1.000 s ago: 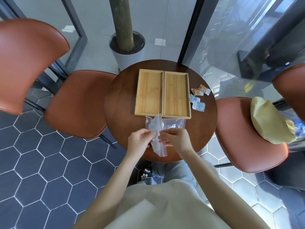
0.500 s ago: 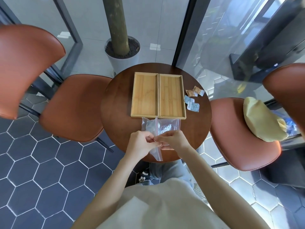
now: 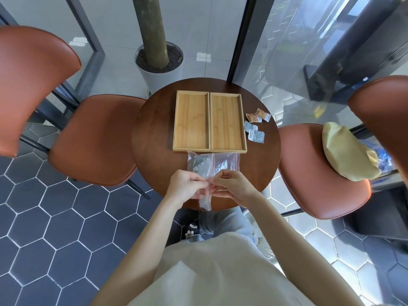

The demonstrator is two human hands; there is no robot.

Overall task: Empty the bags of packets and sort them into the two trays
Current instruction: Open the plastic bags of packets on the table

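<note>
Two bamboo trays lie side by side on a round dark wooden table (image 3: 154,138): the left tray (image 3: 191,120) and the right tray (image 3: 227,123), both with nothing in them. In front of them lie two clear zip bags, one (image 3: 199,163) to the left and one (image 3: 227,162) to the right, each with packets inside. My left hand (image 3: 185,186) and my right hand (image 3: 231,184) pinch a small clear bag (image 3: 205,200) between them at the table's near edge. Brown packets (image 3: 257,115) and silver-blue packets (image 3: 254,133) lie loose right of the trays.
Brown leather chairs stand left (image 3: 92,140) and right (image 3: 318,173) of the table; the right one carries a yellow-green cushion (image 3: 344,151). A potted tree trunk (image 3: 157,60) stands behind the table, with glass walls beyond.
The bag between my hands has dropped lower and is pinched tighter at its top; the raised flap has come down. My hands have closed together. The view shifted slightly.
</note>
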